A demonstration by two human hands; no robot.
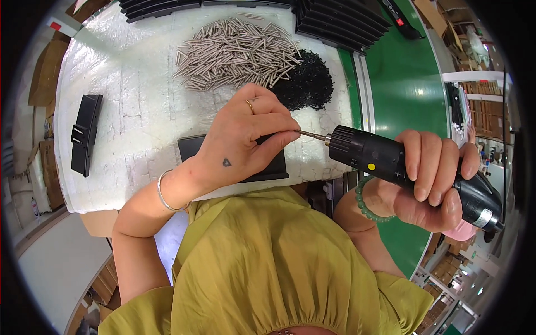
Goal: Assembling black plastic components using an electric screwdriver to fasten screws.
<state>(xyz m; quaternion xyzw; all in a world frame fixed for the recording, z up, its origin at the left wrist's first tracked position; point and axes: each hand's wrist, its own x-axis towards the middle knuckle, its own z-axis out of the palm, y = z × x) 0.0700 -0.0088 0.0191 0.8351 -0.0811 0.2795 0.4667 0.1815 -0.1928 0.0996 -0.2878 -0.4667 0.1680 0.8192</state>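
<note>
My right hand (430, 178) grips a black electric screwdriver (385, 159) held level, its thin metal bit (312, 135) pointing left. My left hand (245, 137) lies over a flat black plastic part (192, 148) on the white worktable (128, 111), with thumb and forefinger pinched at the tip of the bit. Whether a screw sits between those fingertips is hidden. A ring and a silver bangle are on the left hand and wrist, a green bead bracelet on the right wrist.
A heap of thin metal pins (234, 53) and a pile of small black screws (310, 84) lie at the table's far side. Another black plastic part (85, 134) lies at the left. Stacked black parts (340, 22) line the back; a green conveyor belt (407, 84) runs on the right.
</note>
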